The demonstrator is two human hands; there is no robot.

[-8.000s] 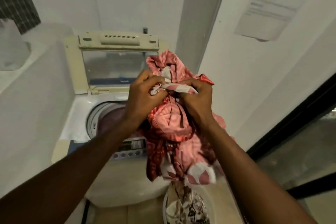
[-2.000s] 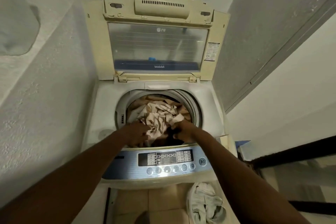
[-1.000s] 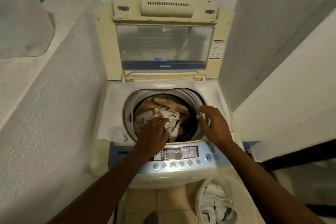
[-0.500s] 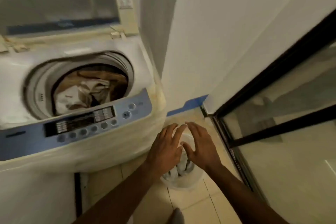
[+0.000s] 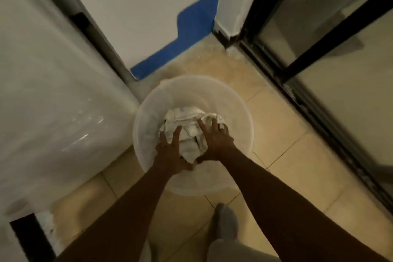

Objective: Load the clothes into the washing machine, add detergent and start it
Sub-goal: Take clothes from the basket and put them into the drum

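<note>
Bare skin, two hands, both down inside one bucket. Left hand [image 5: 170,152] has fingers spread, palm pressed onto the near left side of a crumpled cloth [image 5: 187,125]; thumb side tucks under the cloth's lower edge. Right hand [image 5: 214,141] likewise spread, fingers laid over the cloth's right side, thumb at its lower edge. Both hands lie flat on the fabric, not closed around it; no lift visible.

Cloth: one bundle, pale white-grey with darker folds, lying at the bottom of the bucket. Whether it is one garment or several cannot be told.

Bucket [image 5: 148,110]: one, round, translucent white plastic, standing on the floor [image 5: 287,161]. Floor is beige tile with dark grout lines.

Left of the bucket, just beside it: white side of the washing machine [image 5: 53,95], glossy, only the cabinet showing. Behind: white wall [image 5: 148,6] with one blue painted patch [image 5: 180,42] at its base. Right: black-framed glass door [image 5: 329,27]. One grey-socked foot [image 5: 225,221] at the bottom edge, near the bucket.
</note>
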